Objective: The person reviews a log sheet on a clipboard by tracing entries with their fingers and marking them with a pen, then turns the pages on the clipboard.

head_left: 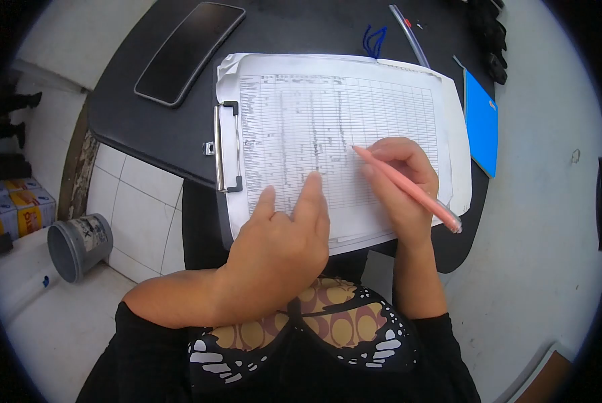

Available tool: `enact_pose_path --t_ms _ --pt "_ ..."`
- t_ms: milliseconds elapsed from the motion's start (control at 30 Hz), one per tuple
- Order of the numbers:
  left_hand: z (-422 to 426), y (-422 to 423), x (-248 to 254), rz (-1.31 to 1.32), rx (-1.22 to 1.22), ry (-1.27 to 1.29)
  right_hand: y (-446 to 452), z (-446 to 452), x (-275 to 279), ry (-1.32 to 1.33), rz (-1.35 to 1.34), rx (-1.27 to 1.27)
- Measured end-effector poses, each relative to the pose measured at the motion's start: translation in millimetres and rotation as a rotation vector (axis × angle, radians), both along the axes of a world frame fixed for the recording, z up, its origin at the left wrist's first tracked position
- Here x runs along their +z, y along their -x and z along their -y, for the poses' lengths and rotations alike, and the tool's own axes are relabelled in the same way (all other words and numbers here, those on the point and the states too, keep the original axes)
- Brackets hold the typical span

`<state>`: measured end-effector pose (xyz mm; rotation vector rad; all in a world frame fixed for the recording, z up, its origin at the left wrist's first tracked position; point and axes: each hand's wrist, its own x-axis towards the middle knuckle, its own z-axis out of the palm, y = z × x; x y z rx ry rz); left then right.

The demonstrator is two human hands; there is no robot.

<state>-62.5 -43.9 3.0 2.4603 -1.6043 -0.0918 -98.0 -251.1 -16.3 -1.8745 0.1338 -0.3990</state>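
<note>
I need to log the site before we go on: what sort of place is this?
Probably a small office or a shop's back office, though I cannot be sure. A clipboard with a filled-in printed table lies on a black desk, and printed cartons stand off to the left.

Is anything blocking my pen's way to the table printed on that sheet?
Nothing visible. The right hand holds the pink pen with its tip at the printed sheet; the left hand rests to the left, covering other rows.
</note>
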Motion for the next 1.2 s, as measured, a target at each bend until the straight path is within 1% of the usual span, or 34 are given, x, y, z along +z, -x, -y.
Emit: enact_pose_path --t_ms 167,267,467,667,867,1200 --pt "-0.7 0.6 -2.5 0.02 -0.006 0.004 -0.5 -3.5 5.4 0.038 -0.091 -0.056" --pt "-1.6 0.1 -2.0 0.021 -0.012 -0.009 -2.2 -5.7 7.1 0.072 -0.052 -0.064" --pt "-2.3 1.3 -2.4 0.045 -0.016 -0.023 -2.2 -4.4 3.0 0.03 -0.034 -0.074" --pt "-0.9 0.0 -2.5 0.047 -0.03 -0.042 -8.4 -4.4 15.0 0.132 0.006 -0.057" --pt "0.0 -0.9 -2.2 0.047 -0.039 -0.042 -11.9 -2.3 -2.5 0.044 -0.024 -0.112" --pt "-0.1 1.4 -8.5 0.097 -0.021 0.04 -11.9 -4.7 -1.6 0.033 -0.033 -0.122"
